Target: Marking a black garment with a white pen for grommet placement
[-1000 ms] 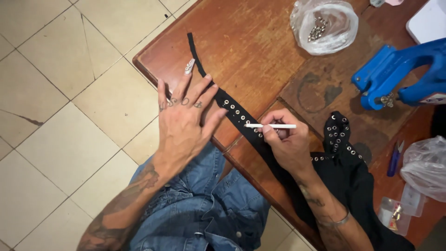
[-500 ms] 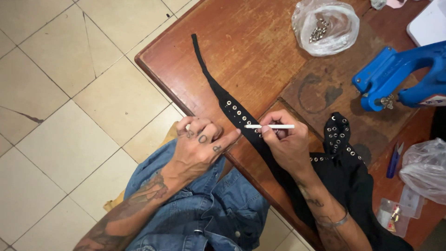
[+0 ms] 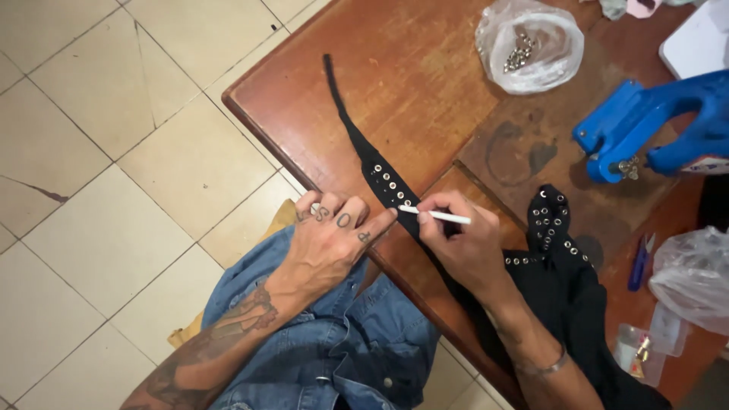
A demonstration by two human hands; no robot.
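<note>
Your worn reddish-brown wooden table (image 3: 425, 83) carried a long black fabric strap studded with silver eyelets (image 3: 380, 173), which lay flat and ran diagonally from the table's middle to its near edge. It looked light, soft and floppy, best pinned flat just beside the spot being marked. Your left hand (image 3: 328, 244) was curled, knuckles bent, fingertips pressing the strap at the table edge, while your right hand (image 3: 463, 247) was closed around a slim white marking pencil (image 3: 434, 216), tip touching the strap.

The blue press tool (image 3: 653, 129) and white box (image 3: 699, 42) run off the table's (image 3: 425, 68) right edge. The small metal pieces inside the plastic bag (image 3: 529, 45) are too tiny to tell apart.
</note>
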